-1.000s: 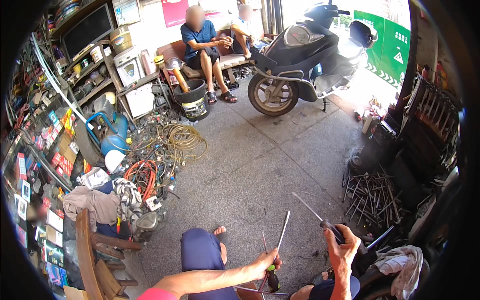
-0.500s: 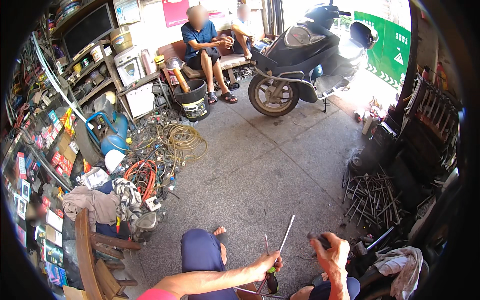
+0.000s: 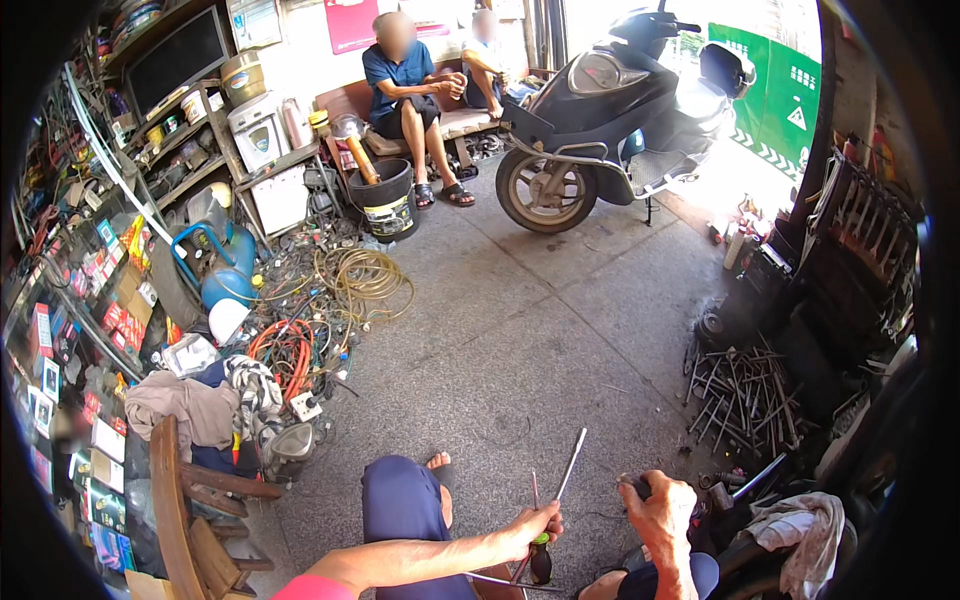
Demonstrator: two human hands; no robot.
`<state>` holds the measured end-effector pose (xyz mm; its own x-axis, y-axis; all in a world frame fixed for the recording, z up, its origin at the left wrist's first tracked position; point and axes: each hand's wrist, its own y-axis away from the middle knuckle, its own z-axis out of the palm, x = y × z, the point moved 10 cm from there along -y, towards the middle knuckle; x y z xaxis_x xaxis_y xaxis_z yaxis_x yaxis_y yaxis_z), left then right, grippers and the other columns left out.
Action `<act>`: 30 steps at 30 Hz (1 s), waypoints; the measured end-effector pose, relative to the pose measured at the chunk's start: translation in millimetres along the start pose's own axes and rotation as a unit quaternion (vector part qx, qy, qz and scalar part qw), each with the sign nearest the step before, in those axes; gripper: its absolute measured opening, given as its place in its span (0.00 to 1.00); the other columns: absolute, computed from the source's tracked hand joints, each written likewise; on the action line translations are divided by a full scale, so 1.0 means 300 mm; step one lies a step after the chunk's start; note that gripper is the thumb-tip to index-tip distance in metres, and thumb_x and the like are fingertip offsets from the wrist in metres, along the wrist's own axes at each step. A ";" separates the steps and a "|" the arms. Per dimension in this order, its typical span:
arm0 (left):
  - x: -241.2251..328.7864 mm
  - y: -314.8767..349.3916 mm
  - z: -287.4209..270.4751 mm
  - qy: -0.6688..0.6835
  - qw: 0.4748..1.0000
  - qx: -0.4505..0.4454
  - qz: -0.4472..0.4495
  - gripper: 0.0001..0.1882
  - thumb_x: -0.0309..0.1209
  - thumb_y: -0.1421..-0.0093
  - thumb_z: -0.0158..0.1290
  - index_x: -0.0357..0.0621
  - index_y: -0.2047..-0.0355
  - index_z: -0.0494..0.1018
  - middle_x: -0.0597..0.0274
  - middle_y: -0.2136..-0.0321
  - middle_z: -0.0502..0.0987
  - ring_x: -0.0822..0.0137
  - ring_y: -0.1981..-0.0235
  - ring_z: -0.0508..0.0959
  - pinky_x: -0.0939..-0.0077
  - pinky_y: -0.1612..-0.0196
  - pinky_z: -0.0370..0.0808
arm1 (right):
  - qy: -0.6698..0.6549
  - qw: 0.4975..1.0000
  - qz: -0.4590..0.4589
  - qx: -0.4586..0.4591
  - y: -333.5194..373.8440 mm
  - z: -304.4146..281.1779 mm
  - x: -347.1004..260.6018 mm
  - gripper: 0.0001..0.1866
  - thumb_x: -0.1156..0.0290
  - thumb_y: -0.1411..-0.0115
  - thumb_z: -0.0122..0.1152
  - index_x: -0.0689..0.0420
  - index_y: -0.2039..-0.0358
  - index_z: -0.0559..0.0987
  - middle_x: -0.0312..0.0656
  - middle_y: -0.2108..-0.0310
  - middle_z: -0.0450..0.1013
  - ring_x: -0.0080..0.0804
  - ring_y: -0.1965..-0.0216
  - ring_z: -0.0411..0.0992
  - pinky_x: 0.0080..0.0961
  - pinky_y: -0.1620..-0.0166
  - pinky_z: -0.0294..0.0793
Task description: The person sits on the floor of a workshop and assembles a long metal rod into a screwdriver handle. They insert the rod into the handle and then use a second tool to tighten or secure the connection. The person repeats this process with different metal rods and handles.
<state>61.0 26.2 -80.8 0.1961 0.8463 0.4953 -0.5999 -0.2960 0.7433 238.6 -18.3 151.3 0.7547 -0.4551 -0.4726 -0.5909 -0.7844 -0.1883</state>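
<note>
My left hand [image 3: 540, 530] is closed round a screwdriver. Its black handle [image 3: 541, 567] with a green band hangs below the fist. Above the fist, a bright metal shaft [image 3: 572, 464] slants up to the right, and a thinner reddish rod [image 3: 534, 487] stands beside it. Which shaft belongs to the handle, I cannot tell. To the right, apart from these tools, my right hand [image 3: 664, 512] pinches a small dark piece [image 3: 634, 484], its kind not clear. Thin rods [image 3: 515, 583] lie by my knees below the left hand.
A heap of metal rods [image 3: 745, 395] lies on the right, near a draped rag [image 3: 810, 540]. Cables and hoses [image 3: 355, 285] spread along the left, with a wooden chair [image 3: 170, 500] nearer. A scooter [image 3: 610, 120] stands ahead; two people sit on a bench [image 3: 470, 122].
My right hand has turned slightly and tilted the dark piece. The screwdriver handle under my left fist has shifted a little to the left. Little else differs.
</note>
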 end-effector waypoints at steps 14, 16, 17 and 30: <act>0.120 0.036 0.052 0.000 0.997 0.000 -0.077 0.18 0.46 0.34 0.46 0.44 0.70 0.71 0.66 0.81 0.72 0.70 0.81 0.72 0.74 0.77 0.72 | -0.223 0.955 0.006 0.195 0.000 -0.139 -0.002 0.16 0.67 0.47 0.68 0.64 0.63 0.77 0.46 0.77 0.75 0.31 0.75 0.76 0.24 0.68 0.74; 0.244 0.069 0.109 -0.011 0.998 -0.018 -0.052 0.18 0.48 0.35 0.47 0.46 0.71 0.69 0.69 0.83 0.69 0.72 0.84 0.69 0.73 0.79 0.70 | -0.216 0.953 0.009 0.213 0.014 -0.133 0.008 0.18 0.66 0.46 0.68 0.64 0.60 0.76 0.49 0.73 0.76 0.36 0.72 0.77 0.26 0.66 0.75; 0.304 0.077 0.130 -0.009 0.999 -0.029 -0.031 0.18 0.48 0.35 0.47 0.46 0.71 0.69 0.69 0.83 0.69 0.72 0.84 0.69 0.73 0.79 0.70 | -0.174 0.949 -0.066 0.254 0.029 -0.174 -0.050 0.19 0.65 0.45 0.66 0.63 0.57 0.75 0.51 0.70 0.76 0.41 0.70 0.78 0.28 0.65 0.75; 0.269 0.190 0.152 0.058 0.993 -0.068 -0.076 0.17 0.44 0.35 0.48 0.41 0.70 0.66 0.68 0.84 0.62 0.72 0.82 0.63 0.74 0.76 0.64 | -0.006 0.996 -0.090 0.018 -0.041 0.038 -0.099 0.20 0.65 0.44 0.60 0.59 0.53 0.70 0.45 0.68 0.73 0.44 0.72 0.75 0.36 0.73 0.74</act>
<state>78.2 57.5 22.1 0.2072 0.9243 0.3207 -0.6708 -0.1045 0.7343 220.1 9.7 157.8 0.8459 -0.3027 -0.4391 -0.4564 -0.8368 -0.3024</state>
